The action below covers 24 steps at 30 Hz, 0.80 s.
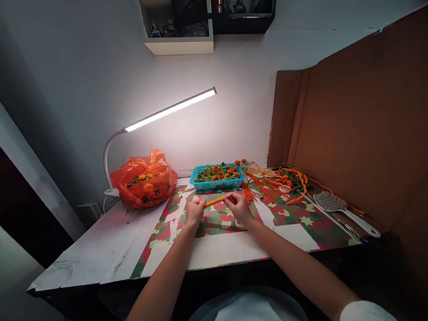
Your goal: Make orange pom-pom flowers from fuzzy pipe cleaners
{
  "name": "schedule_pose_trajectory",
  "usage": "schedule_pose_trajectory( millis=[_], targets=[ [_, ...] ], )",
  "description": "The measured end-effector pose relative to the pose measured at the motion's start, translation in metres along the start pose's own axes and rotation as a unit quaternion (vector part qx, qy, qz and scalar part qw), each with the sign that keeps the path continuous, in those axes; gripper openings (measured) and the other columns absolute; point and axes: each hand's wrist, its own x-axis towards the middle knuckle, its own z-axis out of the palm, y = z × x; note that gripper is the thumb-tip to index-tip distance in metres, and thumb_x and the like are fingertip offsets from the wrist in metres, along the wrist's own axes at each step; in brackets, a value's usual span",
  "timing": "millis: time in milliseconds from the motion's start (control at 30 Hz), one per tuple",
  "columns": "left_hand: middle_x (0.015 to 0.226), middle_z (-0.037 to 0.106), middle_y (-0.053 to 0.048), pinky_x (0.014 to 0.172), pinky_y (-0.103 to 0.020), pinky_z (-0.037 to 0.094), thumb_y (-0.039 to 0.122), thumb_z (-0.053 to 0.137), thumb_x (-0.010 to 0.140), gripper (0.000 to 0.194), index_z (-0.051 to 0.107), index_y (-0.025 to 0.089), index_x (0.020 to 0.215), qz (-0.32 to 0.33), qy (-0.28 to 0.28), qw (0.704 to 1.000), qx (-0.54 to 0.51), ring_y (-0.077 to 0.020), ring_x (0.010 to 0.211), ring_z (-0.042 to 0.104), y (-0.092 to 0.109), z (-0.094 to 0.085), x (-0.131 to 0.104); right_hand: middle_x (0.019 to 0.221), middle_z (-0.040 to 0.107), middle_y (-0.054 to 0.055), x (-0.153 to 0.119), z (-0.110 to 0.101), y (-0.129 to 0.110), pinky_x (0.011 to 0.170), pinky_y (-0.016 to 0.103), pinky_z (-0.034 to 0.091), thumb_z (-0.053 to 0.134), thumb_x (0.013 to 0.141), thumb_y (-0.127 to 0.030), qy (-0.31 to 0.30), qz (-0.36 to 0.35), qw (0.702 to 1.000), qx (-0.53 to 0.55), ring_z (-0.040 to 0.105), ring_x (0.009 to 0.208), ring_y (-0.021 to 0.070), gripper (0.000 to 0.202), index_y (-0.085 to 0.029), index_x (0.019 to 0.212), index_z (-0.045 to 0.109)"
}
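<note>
Between my two hands stretches a short orange rod with a ridged, coiled look, like a chenille stem wound in a spiral [214, 201]. My left hand [195, 210] is closed in a fist around its left end. At the other end, the fingertips of my right hand [237, 208] pinch the rod, where a paler tip shows. Just behind them stands a blue basket [219, 184] of orange flower heads on green stems. Loose orange chenille strips [267, 192] lie on the table to the right of my right hand.
An orange plastic bag [146, 185] with yellow-orange flowers sits at the back left, beside a lit desk lamp [170, 110]. A white hairbrush [345, 211] lies at the table's right edge, along a tall cardboard panel [365, 120]. Wall shelves [180, 46] hang above.
</note>
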Motion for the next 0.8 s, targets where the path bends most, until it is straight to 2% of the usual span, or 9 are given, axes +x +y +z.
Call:
schedule_pose_trajectory(
  millis=[233,433,600,800],
  targets=[
    [0.044,0.026,0.006,0.044,-0.023,0.021,0.033,0.048,0.069,0.031,0.031,0.02,0.046,0.021,-0.022,0.999,0.024,-0.0087,0.042,0.027,0.001,0.003,-0.002,0.073,0.065,0.005,-0.002,0.003,0.007,0.06,0.028,0.049,0.068,0.068,-0.041,-0.015,0.007,1.0,0.021,0.062,0.071,0.0187,0.025,-0.018,0.078,0.063],
    [0.05,0.031,0.006,0.048,-0.023,0.022,0.057,0.053,0.071,0.045,0.036,0.02,0.051,0.126,-0.147,0.981,0.027,-0.0099,0.049,0.029,0.006,-0.005,-0.005,0.073,0.065,0.005,0.004,-0.009,0.005,0.062,0.029,0.049,0.066,0.068,-0.041,-0.016,0.015,1.0,-0.004,0.062,0.07,0.0181,0.026,-0.018,0.078,0.061],
    [0.053,0.037,0.005,0.05,-0.022,0.026,0.053,0.055,0.075,0.039,0.044,0.02,0.056,0.183,-0.213,0.959,0.046,-0.0114,0.053,0.034,0.007,-0.006,-0.011,0.067,0.061,0.002,0.007,-0.016,0.005,0.054,0.025,0.045,0.061,0.071,-0.041,-0.025,0.004,0.998,-0.052,0.057,0.062,0.0149,0.024,-0.017,0.078,0.059],
    [0.059,0.044,0.004,0.052,-0.021,0.03,0.051,0.051,0.079,0.032,0.059,0.02,0.076,0.174,-0.276,0.945,-0.023,-0.0117,0.056,0.038,0.005,-0.002,-0.013,0.071,0.063,0.003,0.006,-0.016,0.002,0.059,0.027,0.047,0.062,0.071,-0.038,-0.05,-0.011,0.997,-0.061,0.059,0.066,0.0157,0.022,-0.018,0.079,0.059]
  ],
)
